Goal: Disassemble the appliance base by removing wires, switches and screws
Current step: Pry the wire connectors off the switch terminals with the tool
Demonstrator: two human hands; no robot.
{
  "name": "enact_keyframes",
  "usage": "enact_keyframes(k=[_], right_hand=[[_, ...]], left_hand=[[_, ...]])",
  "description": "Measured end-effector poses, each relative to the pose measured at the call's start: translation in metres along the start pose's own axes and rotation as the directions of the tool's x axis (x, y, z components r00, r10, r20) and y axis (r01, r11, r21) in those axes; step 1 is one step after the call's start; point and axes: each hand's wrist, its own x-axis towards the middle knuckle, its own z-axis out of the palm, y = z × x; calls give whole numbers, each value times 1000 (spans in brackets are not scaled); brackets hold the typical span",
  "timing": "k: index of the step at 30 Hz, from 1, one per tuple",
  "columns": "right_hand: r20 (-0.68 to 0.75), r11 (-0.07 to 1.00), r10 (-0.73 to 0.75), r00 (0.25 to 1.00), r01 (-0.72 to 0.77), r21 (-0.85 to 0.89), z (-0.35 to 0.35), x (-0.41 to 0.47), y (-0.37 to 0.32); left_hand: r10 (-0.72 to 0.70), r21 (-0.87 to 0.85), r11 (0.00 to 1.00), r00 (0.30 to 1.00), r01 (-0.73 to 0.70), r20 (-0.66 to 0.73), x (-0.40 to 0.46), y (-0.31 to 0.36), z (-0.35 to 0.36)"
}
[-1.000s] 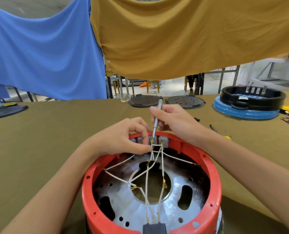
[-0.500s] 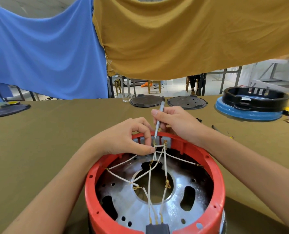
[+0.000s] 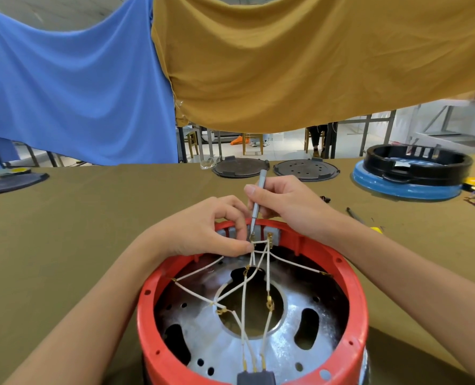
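Head view: right hand is gripping screwdriver, loosening the terminal at 12 o'clock of the red base; left hand is pinching white wires. Next: free the wire lug.

Hands marginally nearer, otherwise unchanged

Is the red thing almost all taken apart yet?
Not yet. The red base is already open. Now the right hand works a screwdriver at a terminal on the far rim while the left hand pinches the wires there. The white wires are still strung across and plugged into the near connector.
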Motion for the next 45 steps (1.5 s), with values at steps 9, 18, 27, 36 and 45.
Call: enact_keyframes(k=[9,18,27,36,45], right_hand=[[-86,986,36,996,-22,167,0,2,3],[-153,998,33,988,-23,62,-14,-10,-6],[-194,974,-108,975,65,-217,-6,-38,-7],[1,951,-144,990,139,-277,-4,-16,-10],[-73,981,-156,985,145,-132,-5,-18,-4]], left_hand=[[-11,-22,1000,1000,12,3,-1,0,-1],[51,-72,996,998,-48,32,-1,-1,-1],[-1,51,999,999,-1,43,-2,4,-5],[-58,92,994,998,60,-26,-4,3,-8],[-75,29,997,996,76,-47,-2,1,-2]])
